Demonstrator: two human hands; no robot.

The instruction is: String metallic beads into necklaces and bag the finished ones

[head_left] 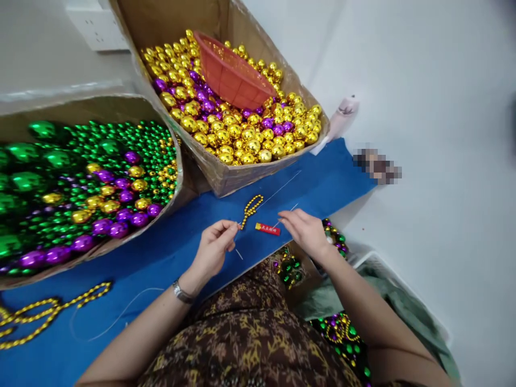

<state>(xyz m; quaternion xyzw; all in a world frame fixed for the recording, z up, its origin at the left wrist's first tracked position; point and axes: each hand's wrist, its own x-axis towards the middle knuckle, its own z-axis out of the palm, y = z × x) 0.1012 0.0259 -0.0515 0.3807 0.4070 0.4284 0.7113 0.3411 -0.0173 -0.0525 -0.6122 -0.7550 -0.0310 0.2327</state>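
Observation:
My left hand [213,248] is closed in a pinch on the end of a short strand of small gold beads [251,207] that loops on the blue cloth [161,252]. A thin white string [282,188] runs from the strand toward the far right. My right hand [304,231] hovers just right of a red lighter [267,229] with its fingers curled together, pinching the thin string. A watch is on my left wrist.
A cardboard box of gold and purple balls [237,134] with an orange plastic basket [229,72] stands behind. A box of green, purple and gold balls [80,183] is at left. Gold bead strands [36,314] lie front left. Finished bead necklaces [342,333] pile at right.

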